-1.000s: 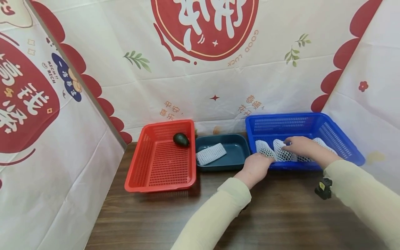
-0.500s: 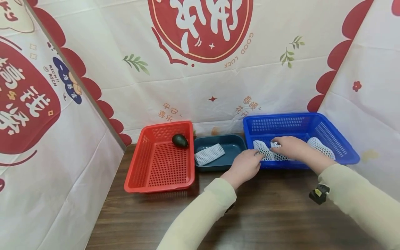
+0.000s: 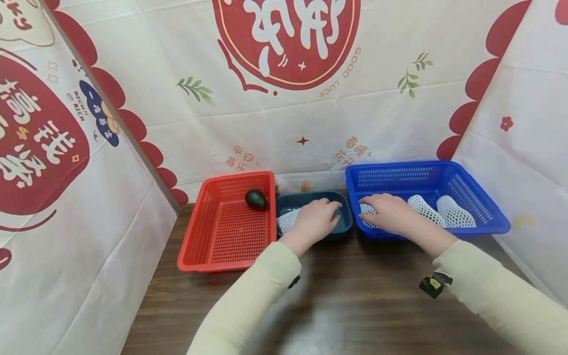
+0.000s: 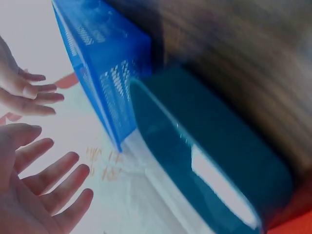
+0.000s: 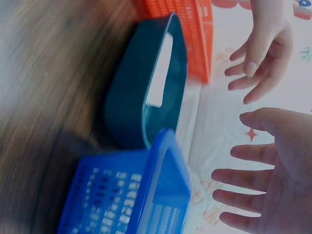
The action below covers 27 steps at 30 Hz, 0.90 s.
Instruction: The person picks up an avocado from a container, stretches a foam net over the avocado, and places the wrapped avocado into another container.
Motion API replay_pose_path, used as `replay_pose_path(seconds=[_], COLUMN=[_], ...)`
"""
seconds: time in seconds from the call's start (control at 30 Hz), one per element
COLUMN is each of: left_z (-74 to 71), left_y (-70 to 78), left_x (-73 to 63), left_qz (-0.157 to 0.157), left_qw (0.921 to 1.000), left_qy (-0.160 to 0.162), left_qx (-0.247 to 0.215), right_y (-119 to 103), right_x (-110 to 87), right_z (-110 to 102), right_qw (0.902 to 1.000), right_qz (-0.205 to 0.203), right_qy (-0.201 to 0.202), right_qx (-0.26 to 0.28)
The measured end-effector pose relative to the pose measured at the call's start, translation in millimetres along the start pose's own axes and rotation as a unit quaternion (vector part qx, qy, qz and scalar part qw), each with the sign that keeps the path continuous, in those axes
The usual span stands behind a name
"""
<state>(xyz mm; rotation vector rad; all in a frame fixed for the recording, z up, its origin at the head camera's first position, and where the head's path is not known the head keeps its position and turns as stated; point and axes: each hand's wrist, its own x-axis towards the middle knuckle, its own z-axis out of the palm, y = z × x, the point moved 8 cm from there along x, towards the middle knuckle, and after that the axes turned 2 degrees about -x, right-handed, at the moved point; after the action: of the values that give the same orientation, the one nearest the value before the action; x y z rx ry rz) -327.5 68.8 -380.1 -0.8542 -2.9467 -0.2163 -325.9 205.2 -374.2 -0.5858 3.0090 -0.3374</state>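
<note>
My left hand [image 3: 312, 219] is over the dark teal tray [image 3: 343, 224], partly covering a white foam net sleeve [image 3: 287, 221] that lies in it. Toward the left end of the blue basket [image 3: 399, 167], my right hand [image 3: 387, 212] is above another white foam net [image 3: 368, 217], mostly hidden by it. Two rounded netted pieces [image 3: 454, 213] lie uncovered to its right; their contents cannot be made out. Both wrist views show spread, relaxed fingers, with nothing held in the left hand [image 4: 46, 180] or the right hand [image 5: 265, 180].
A red basket [image 3: 191, 231] stands left of the tray, with one dark green avocado [image 3: 256, 199] near its back right corner. The containers stand side by side on a dark wooden table [image 3: 346, 301]. Printed white cloth [image 3: 284, 123] hangs behind and at both sides.
My left hand has moved left from the blue basket's edge to above the teal tray. My right hand has shifted left over the basket, uncovering netted pieces on the right.
</note>
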Motion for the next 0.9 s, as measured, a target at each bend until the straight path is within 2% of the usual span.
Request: replay_pose_path(seconds=[0.17, 0.33, 0.53, 0.7, 0.9], left_z=[-16.0, -28.9, -40.4, -46.8, -45.5], left_y=[-23.8, -48.2, -77.3, -100.4, -120.7], left_x=[-10.0, -21.0, -33.4, -43.6, -48.3], left_qz=[-0.017, -0.031, -0.04, -0.058, -0.067], left_qw=[0.9996, 0.9993, 0.999, 0.998, 0.9975], left_qy=[-0.006, -0.01, -0.001, 0.005, 0.008], left_qx=[-0.023, -0.02, -0.02, -0.025, -0.02], right_y=[-22, -43, -73, -102, -154], right_x=[5.4, 12.8, 15.8, 19.6, 24.5], right_z=[0, 5, 14, 24, 39], right_qw=[0.9996, 0.9984, 0.9944, 0.9909, 0.9784], right_qz=[-0.026, -0.055, -0.096, -0.128, -0.205], right_qy=[0.01, 0.013, 0.037, 0.038, 0.023], right_qx=[-0.006, -0.005, -0.024, -0.017, 0.009])
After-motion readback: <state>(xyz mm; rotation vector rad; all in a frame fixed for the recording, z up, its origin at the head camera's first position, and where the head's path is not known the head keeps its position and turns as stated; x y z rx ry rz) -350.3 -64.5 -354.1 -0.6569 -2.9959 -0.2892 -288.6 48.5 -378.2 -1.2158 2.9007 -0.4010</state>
